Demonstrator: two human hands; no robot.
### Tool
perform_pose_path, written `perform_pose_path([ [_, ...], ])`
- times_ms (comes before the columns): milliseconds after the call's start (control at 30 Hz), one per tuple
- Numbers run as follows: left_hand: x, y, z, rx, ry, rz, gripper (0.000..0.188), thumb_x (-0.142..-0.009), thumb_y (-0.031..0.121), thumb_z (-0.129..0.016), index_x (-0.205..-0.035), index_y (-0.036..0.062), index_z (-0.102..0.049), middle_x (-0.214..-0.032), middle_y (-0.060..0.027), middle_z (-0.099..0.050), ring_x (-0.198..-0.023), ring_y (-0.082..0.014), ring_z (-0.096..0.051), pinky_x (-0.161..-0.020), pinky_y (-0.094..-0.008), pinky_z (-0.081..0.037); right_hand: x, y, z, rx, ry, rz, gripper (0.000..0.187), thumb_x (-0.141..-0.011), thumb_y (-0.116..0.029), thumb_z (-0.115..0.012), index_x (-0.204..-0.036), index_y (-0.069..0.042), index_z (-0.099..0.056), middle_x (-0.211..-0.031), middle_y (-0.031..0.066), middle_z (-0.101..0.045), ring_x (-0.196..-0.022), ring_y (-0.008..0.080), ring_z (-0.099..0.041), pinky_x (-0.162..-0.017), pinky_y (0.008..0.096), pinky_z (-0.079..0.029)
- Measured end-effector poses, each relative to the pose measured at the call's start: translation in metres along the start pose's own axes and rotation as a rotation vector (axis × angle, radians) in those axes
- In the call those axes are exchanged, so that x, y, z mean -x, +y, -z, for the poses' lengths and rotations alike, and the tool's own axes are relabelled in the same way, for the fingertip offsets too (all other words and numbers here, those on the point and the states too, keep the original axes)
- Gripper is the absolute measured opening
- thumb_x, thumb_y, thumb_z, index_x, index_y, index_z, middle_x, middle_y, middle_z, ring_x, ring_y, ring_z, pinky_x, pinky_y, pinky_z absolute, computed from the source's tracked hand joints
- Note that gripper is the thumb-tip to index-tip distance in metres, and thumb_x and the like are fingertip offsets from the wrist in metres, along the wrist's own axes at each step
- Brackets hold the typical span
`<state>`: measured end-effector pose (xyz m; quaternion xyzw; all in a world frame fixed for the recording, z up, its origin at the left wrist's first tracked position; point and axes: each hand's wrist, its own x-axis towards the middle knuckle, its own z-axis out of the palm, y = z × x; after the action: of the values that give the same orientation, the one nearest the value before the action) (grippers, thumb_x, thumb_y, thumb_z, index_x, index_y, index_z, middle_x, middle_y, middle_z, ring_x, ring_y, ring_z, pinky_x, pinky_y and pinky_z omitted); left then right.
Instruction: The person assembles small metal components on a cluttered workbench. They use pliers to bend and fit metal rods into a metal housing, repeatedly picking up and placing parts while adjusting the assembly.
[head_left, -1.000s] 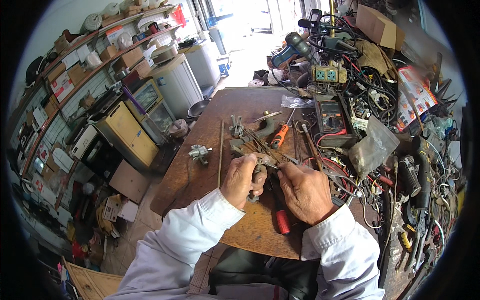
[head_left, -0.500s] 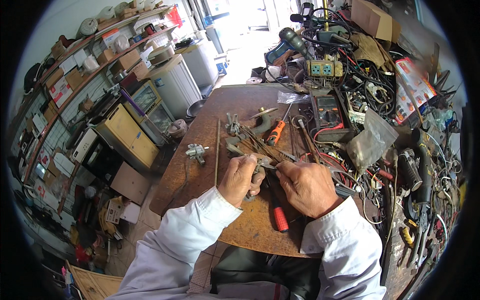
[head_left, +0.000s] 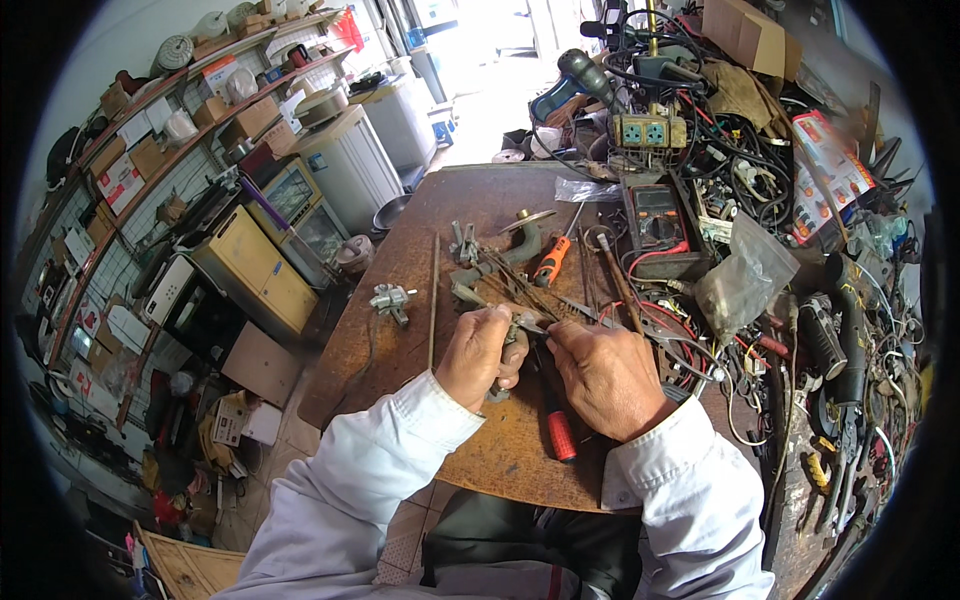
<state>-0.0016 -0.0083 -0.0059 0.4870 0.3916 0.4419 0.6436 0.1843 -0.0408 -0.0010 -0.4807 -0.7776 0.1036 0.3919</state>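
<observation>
My left hand (head_left: 478,358) is closed around a small grey metal fitting (head_left: 522,322), its lower end showing beneath the fingers. My right hand (head_left: 608,375) is closed, thumb and fingers pinching a thin metal piece (head_left: 533,327) whose tip meets the fitting; the rest is hidden by the hand. Between and below the hands lies a red-handled screwdriver (head_left: 561,436). Just beyond them are a bundle of thin rods (head_left: 525,290) and a curved grey pipe (head_left: 522,245). Similar silvery metal fittings (head_left: 392,302) lie to the left on the wooden bench (head_left: 400,260).
An orange screwdriver (head_left: 552,262), a long thin rod (head_left: 434,300) and a metal disc (head_left: 527,222) lie on the bench. To the right are a multimeter (head_left: 657,220), a plastic bag (head_left: 740,285), tangled cables and tools. Loaded shelves (head_left: 165,185) line the left wall.
My right hand has shifted slightly left and down, tilting a little at the fitting, uncovering more of the metal tool lying behind it. My left hand keeps its hold almost in place.
</observation>
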Motion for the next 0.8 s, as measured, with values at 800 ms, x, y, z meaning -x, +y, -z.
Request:
perform_pose_path([
  [800, 0.000, -0.013, -0.004, -0.163, 0.087, -0.140, 0.043, -0.106, 0.033, -0.035, -0.090, 0.0040, -0.063, -0.062, 0.0032, -0.048, -0.050, -0.0061, -0.041, -0.044, -0.0247, -0.034, 0.006, -0.009, -0.011, -0.127, -0.032, -0.087, 0.011, -0.087, -0.011, -0.057, -0.095, -0.005, -0.062, -0.077, 0.0197, -0.066, -0.066, 0.0426, -0.065, -0.058, 0.0507, -0.053],
])
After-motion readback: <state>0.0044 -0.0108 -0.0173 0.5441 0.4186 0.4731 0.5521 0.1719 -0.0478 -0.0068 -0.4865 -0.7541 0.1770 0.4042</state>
